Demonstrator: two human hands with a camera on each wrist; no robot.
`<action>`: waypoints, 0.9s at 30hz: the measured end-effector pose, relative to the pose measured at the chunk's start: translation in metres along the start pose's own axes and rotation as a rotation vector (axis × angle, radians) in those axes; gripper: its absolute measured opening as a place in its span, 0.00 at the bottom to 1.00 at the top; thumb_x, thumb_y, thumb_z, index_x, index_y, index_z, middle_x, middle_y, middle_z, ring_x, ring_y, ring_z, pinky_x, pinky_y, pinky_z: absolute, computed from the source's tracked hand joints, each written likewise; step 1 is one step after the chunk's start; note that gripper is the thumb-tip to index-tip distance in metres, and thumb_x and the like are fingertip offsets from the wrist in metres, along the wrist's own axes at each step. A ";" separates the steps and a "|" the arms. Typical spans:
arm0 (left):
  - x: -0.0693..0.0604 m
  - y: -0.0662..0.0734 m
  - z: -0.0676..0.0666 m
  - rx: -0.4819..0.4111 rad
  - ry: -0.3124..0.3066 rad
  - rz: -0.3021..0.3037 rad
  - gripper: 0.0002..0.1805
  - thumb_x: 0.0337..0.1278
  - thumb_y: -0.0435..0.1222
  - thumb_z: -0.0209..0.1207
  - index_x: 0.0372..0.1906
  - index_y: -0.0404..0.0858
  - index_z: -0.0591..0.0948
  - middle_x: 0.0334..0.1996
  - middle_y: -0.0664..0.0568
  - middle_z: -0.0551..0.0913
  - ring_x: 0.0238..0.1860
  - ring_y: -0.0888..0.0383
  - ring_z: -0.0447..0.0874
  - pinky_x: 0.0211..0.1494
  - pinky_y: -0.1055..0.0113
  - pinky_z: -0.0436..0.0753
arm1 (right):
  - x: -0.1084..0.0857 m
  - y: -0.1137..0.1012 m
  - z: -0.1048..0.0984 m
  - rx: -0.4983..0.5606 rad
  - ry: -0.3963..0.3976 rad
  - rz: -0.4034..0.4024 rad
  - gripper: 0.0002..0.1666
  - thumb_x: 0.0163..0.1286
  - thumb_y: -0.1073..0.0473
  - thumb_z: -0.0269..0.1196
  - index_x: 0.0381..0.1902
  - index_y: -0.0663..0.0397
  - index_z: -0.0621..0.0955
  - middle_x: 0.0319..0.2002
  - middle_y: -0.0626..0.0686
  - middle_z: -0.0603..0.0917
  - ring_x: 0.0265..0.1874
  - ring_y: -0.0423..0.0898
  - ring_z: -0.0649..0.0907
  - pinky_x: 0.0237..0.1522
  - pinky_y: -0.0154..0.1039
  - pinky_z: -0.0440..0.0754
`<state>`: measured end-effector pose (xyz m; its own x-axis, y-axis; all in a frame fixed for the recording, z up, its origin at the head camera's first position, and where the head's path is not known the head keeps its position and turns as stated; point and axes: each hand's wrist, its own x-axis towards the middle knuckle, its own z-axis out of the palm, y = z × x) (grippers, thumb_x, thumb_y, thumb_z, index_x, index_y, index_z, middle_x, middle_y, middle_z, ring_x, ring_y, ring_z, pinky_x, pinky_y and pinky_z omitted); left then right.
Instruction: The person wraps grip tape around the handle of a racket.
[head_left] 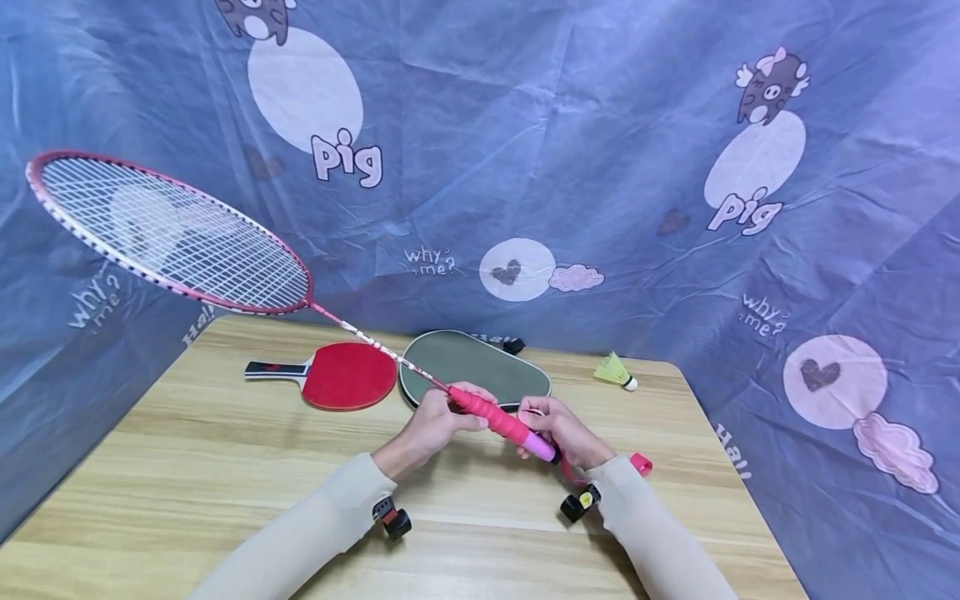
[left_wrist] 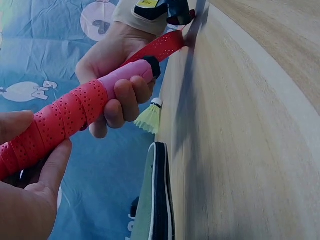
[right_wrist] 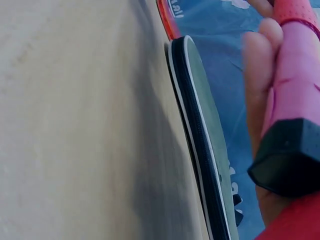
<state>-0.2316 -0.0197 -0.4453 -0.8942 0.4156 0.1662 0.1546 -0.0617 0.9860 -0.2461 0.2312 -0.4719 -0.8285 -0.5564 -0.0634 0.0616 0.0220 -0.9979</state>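
Badminton racket [head_left: 310,302] held two-handed above counter [head_left: 480,542].
Left hand [head_left: 437,423] grips red wrap [left_wrist: 70,115]; right hand [head_left: 566,431], fingers curled, holds pink end [left_wrist: 125,77].

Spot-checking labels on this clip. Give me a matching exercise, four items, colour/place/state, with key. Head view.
1. badminton racket
2. table tennis paddle
3. case
4. shuttlecock

A. grey-green, white-edged
B. yellow-green, farthest right of the four
C. held by the left hand
D. red-faced, lying flat

Pairs: 1-C, 2-D, 3-A, 4-B
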 end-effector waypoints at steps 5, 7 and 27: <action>0.002 0.001 0.000 -0.022 0.022 -0.010 0.28 0.52 0.26 0.67 0.62 0.30 0.79 0.58 0.35 0.84 0.57 0.54 0.85 0.55 0.74 0.81 | -0.001 -0.003 0.004 -0.022 0.099 -0.025 0.10 0.76 0.61 0.55 0.32 0.48 0.77 0.26 0.45 0.85 0.22 0.41 0.86 0.27 0.36 0.85; 0.004 0.001 0.002 -0.002 0.062 -0.018 0.30 0.53 0.26 0.67 0.64 0.32 0.77 0.59 0.36 0.84 0.57 0.50 0.86 0.55 0.71 0.83 | -0.002 -0.005 0.005 -0.019 0.171 -0.040 0.09 0.74 0.60 0.58 0.31 0.47 0.78 0.26 0.44 0.85 0.21 0.41 0.85 0.26 0.34 0.84; 0.007 -0.003 0.012 0.177 0.318 -0.095 0.15 0.55 0.44 0.73 0.39 0.36 0.88 0.27 0.45 0.91 0.32 0.46 0.93 0.36 0.60 0.89 | -0.006 -0.003 0.008 -0.381 0.416 -0.193 0.09 0.57 0.67 0.72 0.30 0.64 0.80 0.38 0.50 0.89 0.40 0.41 0.85 0.41 0.32 0.81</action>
<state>-0.2328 -0.0058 -0.4468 -0.9895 0.1072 0.0965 0.1104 0.1333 0.9849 -0.2363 0.2279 -0.4687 -0.9580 -0.2098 0.1955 -0.2523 0.2922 -0.9225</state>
